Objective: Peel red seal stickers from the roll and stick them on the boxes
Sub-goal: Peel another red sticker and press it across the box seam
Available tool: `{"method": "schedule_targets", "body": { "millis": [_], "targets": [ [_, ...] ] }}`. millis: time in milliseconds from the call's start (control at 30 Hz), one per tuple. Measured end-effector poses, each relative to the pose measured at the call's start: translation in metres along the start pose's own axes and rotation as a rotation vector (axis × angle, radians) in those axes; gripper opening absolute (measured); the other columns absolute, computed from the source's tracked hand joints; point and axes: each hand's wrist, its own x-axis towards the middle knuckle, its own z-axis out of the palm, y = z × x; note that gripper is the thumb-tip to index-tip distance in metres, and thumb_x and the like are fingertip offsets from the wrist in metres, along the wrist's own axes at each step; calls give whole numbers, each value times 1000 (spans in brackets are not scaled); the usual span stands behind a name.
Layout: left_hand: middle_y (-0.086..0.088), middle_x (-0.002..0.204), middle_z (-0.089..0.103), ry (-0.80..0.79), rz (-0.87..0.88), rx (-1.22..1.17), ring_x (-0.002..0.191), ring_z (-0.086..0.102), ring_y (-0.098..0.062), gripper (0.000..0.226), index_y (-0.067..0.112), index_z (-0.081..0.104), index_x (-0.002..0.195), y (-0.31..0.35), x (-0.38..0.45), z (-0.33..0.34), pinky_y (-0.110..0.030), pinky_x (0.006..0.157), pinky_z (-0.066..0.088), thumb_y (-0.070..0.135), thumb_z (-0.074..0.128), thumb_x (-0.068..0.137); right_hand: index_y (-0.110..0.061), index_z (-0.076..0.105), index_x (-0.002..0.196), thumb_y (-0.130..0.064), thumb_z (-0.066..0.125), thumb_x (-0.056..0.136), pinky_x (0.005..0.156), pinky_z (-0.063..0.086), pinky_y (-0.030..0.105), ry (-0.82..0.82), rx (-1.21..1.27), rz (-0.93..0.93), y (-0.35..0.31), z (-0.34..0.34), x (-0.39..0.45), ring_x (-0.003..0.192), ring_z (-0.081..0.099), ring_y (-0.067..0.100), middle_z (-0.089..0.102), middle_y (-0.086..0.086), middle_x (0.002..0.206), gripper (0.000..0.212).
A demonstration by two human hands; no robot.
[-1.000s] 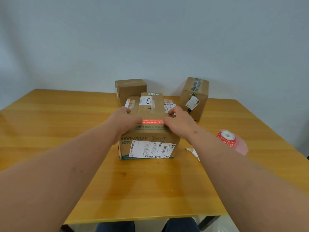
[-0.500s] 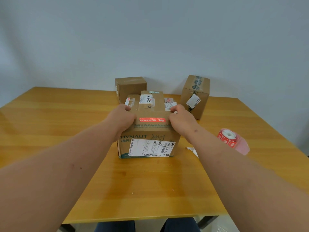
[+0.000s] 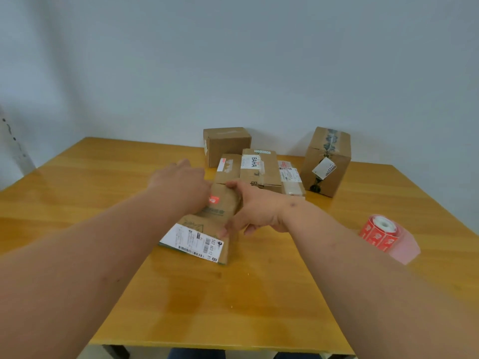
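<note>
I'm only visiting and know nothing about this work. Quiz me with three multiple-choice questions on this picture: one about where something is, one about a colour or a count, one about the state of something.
1. Where is the sticker roll?
A. on the table to the person's right
B. on top of a box
C. in the left hand

2. What colour are the stickers on the roll?
A. blue
B. red
C. green

3. How does the box with the barcode label stand?
A. flat and square
B. tipped at an angle between both hands
C. stacked on another box

Answers:
1. A, it lies alone on the table past the right forearm.
2. B, the roll's face is red.
3. B, the left hand and right hand hold it tilted.
</note>
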Motion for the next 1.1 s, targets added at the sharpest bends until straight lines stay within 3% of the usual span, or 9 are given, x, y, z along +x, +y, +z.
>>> {"method": "schedule_targets", "body": {
  "millis": [167,233,400,500,600,733,833,967,1100],
  "targets": [
    [-9,129,49,-166,21,14,125,44,-31,59,37,46,135,-26,16,-8,-51,101,42,68,19,91,-20,33,138,-44,91,53,91,51,37,263,-119,-95,-21,24,44,112,52,20,44,0,129,106],
    [-11,144,42,-168,-70,-104,132,39,-35,82,30,44,141,-34,27,-2,-52,106,37,80,15,82,-13,42,125,-42,85,64,87,52,36,363,-118,-135,-31,31,60,103,56,20,53,2,116,80],
    [-9,156,29,-113,-41,-154,143,26,-33,94,24,34,149,-57,58,20,-52,116,23,84,35,76,-12,50,110,-24,68,79,73,54,33,368,-159,-188,-44,28,96,93,58,19,59,3,106,38],
    [-4,160,22,-68,72,-227,149,12,-25,83,23,31,150,-66,81,27,-50,121,10,64,56,83,-21,56,112,-30,59,76,85,47,37,619,-348,-184,-33,0,106,102,49,20,53,0,112,37],
    [5,164,4,-59,98,-223,150,-9,-17,70,25,20,155,-56,99,32,-54,119,-8,20,50,92,-25,49,125,-53,52,78,98,35,44,824,-652,41,-7,-33,112,121,38,32,44,7,129,55],
    [12,163,-11,77,54,-266,148,-20,-17,85,39,18,153,-26,99,39,-51,118,-13,-3,45,84,-28,23,147,-74,51,71,108,16,64,583,-656,396,24,-51,114,142,6,43,12,7,156,93],
    [10,163,0,218,115,-279,148,-14,-18,77,40,22,151,-8,89,45,-50,119,-11,9,47,85,-29,18,147,-66,57,72,103,30,58,536,-507,363,30,-53,106,137,18,41,11,6,154,93],
    [9,161,13,258,170,-301,148,-3,-17,64,40,29,149,13,74,42,-47,119,-7,21,47,90,-30,9,150,-60,70,68,105,33,51,443,-514,357,31,-54,78,139,19,39,-5,9,159,106],
    [11,160,17,223,197,-357,147,6,-17,56,39,28,149,34,54,29,-45,118,-1,33,45,95,-39,5,148,-43,78,60,100,40,48,349,-458,355,43,-61,40,132,29,36,27,13,146,114]
  ]
}}
